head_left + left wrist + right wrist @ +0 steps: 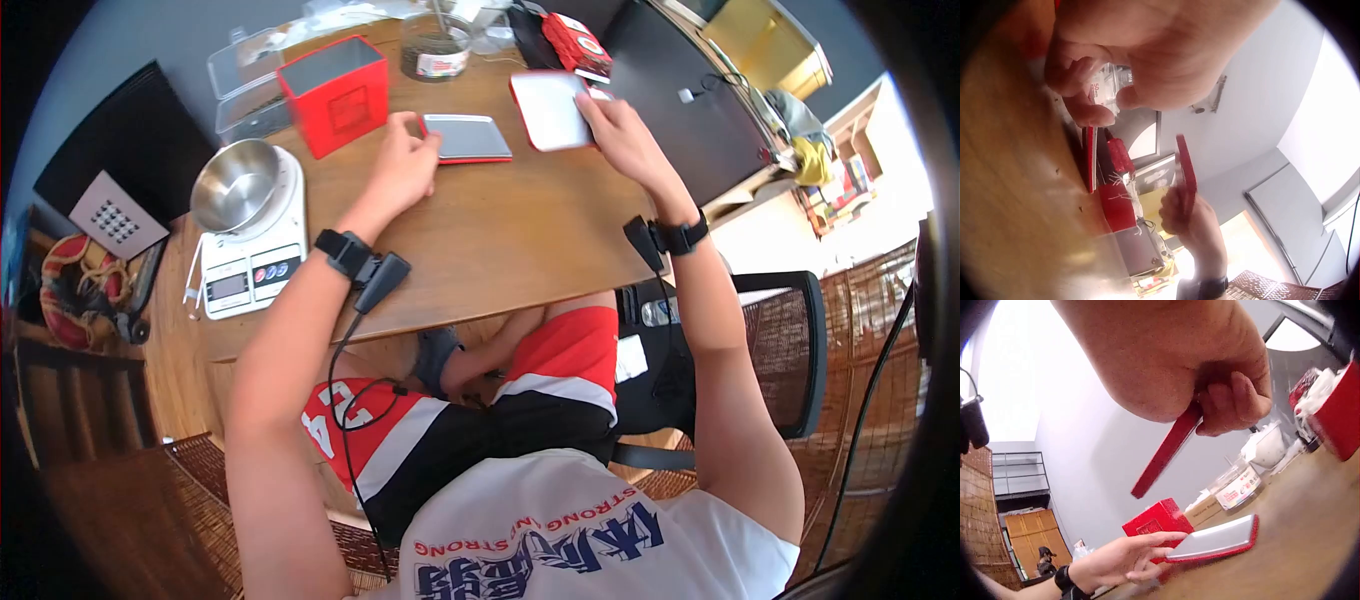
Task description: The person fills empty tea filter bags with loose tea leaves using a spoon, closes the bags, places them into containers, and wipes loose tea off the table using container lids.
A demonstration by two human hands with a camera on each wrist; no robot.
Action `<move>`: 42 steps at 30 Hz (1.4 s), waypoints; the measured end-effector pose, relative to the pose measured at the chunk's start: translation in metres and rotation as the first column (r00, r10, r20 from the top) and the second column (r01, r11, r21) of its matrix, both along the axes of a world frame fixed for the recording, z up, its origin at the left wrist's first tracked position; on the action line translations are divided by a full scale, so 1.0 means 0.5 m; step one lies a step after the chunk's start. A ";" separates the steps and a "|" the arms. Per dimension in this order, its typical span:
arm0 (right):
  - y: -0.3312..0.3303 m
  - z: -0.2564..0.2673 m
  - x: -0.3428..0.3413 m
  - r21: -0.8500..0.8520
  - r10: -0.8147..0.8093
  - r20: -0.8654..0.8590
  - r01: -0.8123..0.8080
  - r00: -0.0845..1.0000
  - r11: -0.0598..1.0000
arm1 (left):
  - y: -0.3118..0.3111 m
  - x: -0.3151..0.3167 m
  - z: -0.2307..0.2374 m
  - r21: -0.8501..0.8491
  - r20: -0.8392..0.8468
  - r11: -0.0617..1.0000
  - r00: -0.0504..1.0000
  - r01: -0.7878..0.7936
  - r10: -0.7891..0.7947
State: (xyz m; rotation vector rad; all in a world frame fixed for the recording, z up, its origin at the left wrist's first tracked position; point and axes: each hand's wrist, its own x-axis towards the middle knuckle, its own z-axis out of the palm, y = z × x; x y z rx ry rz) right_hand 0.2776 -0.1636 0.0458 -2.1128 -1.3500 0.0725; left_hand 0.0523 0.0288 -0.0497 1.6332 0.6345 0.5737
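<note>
At the far side of the wooden table (520, 230), my left hand (405, 165) grips the left end of a flat, red-edged box piece (466, 138) with a grey upper face. In the right wrist view its fingers lie along the near corner of that piece (1216, 540). To the right, my right hand (630, 145) holds a shallow box lid (552, 112) up off the table, white on the side facing me and red round the edge. Its thumb lies on the white face; the other fingers are behind the lid. In the left wrist view the lid (1186, 172) stands nearly upright.
An open red box (335, 100) stands left of the flat piece. A steel bowl (238, 188) sits on a white kitchen scale (262, 255) at the left. Behind are a clear plastic container (245, 105), a labelled jar (435, 55) and a red packet (580, 48).
</note>
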 end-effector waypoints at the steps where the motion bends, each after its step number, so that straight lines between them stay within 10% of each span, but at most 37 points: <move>1: -0.043 -0.004 -0.001 -0.078 0.013 0.053 -0.009 0.999 0.997 | 0.002 0.001 -0.005 0.023 0.030 1.000 1.000 -0.003 0.002; 7: -0.219 -0.099 0.047 -0.336 -0.098 0.061 0.113 0.993 0.935 | 0.004 -0.002 -0.010 0.091 0.001 0.996 1.000 -0.017 0.017; 18: -0.284 -0.114 0.023 -0.314 -0.182 0.333 0.291 0.925 0.904 | 0.013 0.000 -0.014 -0.046 -0.010 0.994 0.995 0.103 -0.103; 42: -0.266 -0.097 0.010 -0.360 -0.220 0.345 0.345 0.912 0.867 | 0.025 0.013 -0.036 0.082 -0.006 0.993 0.997 0.079 -0.079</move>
